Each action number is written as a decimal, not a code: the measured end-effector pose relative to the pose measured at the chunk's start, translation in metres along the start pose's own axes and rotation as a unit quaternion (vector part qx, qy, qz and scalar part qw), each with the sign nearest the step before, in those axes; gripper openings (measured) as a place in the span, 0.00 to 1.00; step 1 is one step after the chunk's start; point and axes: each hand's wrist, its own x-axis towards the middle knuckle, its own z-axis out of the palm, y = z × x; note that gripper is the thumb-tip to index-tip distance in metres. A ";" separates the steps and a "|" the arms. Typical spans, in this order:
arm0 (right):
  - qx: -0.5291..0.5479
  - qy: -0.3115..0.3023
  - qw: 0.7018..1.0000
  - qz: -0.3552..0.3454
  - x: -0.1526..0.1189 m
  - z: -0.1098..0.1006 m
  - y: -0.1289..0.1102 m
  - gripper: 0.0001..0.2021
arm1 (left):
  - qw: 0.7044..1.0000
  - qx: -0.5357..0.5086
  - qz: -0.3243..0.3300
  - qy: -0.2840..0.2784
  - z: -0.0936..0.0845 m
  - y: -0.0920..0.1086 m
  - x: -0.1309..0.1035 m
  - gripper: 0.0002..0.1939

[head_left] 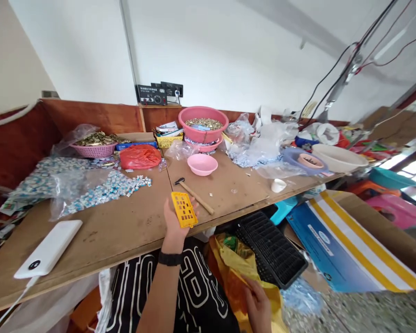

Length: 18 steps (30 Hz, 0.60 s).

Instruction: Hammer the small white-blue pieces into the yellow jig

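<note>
My left hand (173, 224) is wrapped round a yellow plastic panel (183, 209), a flat rectangle with rows of small slots. It is held tilted just above the front edge of the table. A hammer (197, 198) with a wooden handle and dark head lies right behind the panel. Below the table edge, my right hand (258, 300) is closed on the rim of a shiny yellow bag (237, 261) by my lap. Some green shows inside the bag; the rest of its contents is hidden.
Blue-and-white small packets (113, 189), a red plastic bag (140, 157), a pink bowl (202, 164) and a pink basin (203, 124) of brass-coloured parts stand on the table (125, 236). A white power bank (50, 249) lies front left. Black crates (268, 247) and a blue carton (343, 245) are at right.
</note>
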 end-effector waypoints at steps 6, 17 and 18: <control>0.148 -0.014 0.989 0.000 0.052 0.056 -0.116 0.27 | 0.977 0.151 0.147 -0.029 -0.021 0.005 -0.042 0.28; 0.438 -0.414 0.798 0.024 0.066 0.234 -0.293 0.24 | 0.829 0.307 0.460 -0.080 -0.037 0.063 -0.079 0.55; 0.442 -0.439 0.781 0.034 0.059 0.240 -0.290 0.26 | 0.827 0.312 0.460 -0.078 -0.043 0.068 -0.077 0.55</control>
